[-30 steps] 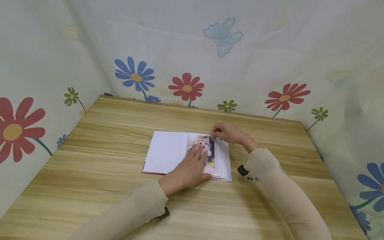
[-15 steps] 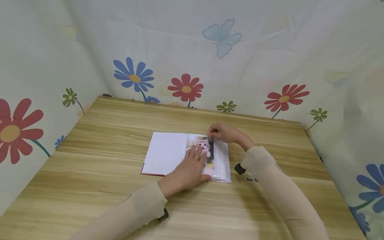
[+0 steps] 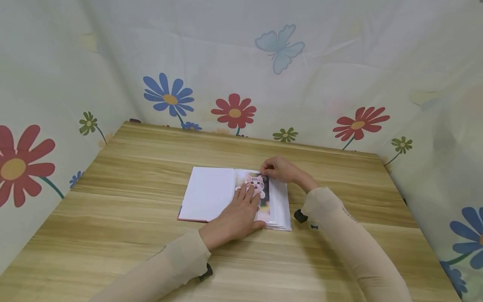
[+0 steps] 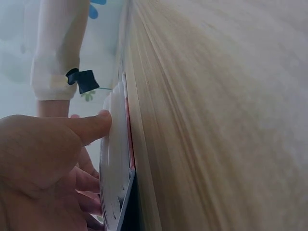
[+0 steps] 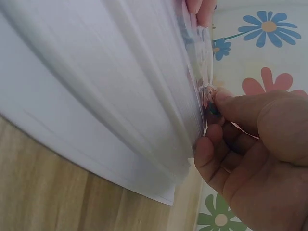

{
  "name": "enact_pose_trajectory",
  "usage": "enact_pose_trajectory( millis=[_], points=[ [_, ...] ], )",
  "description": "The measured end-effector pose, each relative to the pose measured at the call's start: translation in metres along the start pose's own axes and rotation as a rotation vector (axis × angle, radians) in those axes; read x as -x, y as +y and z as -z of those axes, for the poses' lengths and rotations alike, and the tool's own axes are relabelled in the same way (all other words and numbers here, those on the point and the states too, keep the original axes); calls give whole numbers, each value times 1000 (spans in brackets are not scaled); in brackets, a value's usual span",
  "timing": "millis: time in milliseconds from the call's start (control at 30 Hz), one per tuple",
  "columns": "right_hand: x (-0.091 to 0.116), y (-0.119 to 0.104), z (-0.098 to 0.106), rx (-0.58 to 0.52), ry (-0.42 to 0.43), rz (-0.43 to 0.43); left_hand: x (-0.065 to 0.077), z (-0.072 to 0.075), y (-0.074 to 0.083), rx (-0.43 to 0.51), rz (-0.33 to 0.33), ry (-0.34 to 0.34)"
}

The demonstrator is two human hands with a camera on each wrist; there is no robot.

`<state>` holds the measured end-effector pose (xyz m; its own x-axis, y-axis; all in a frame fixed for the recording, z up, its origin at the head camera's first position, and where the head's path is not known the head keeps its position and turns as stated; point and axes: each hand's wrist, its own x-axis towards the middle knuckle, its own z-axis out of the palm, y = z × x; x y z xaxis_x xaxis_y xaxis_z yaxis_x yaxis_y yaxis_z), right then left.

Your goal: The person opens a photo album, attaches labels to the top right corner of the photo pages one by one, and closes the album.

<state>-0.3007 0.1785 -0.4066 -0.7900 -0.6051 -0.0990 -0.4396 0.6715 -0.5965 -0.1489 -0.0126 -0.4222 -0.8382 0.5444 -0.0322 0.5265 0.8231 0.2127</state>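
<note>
An open photo album (image 3: 209, 191) lies on the wooden table, its left side a blank white page. On its right side shows a photo (image 3: 255, 181) of a kitten. My left hand (image 3: 237, 214) rests on the photo's lower part, fingers spread, with the thumb at the album's near edge. At the photo's top right corner, my right hand (image 3: 281, 169) pinches with thumb and fingertips. The right wrist view shows this hand (image 5: 262, 144) gripping a glossy edge with a small pink and dark patch, beside clear plastic and the stacked pages (image 5: 96, 72). The left palm hides part of the photo.
The wooden table (image 3: 132, 197) extends around the album on every side. Behind it and at both sides hangs a white cloth (image 3: 211, 50) printed with flowers and a butterfly. A dark strap piece (image 3: 300, 216) hangs from the right sleeve.
My right hand has shifted slightly left along the photo's top corner while still pinching. The left hand stays put on the page, and the album holds nearly the same place.
</note>
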Motion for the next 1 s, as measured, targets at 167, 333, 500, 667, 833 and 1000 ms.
enact_pose_trajectory(
  millis=[167,333,500,667,833,1000],
  points=[
    [0,3,-3,20,25,17,0,-2,0,1,-1,-5],
    [1,4,-7,19,50,-7,0,-4,0,1,2,-10],
    [2,2,-11,18,81,-43,0,-4,0,5,0,-8],
    [3,0,-14,25,109,-79,0,-3,0,-1,-4,-3],
    [3,-2,-14,28,129,-118,0,-3,0,-3,-3,-3],
    [3,-4,-14,44,154,-166,-1,-2,-1,3,-4,-3]
  ],
)
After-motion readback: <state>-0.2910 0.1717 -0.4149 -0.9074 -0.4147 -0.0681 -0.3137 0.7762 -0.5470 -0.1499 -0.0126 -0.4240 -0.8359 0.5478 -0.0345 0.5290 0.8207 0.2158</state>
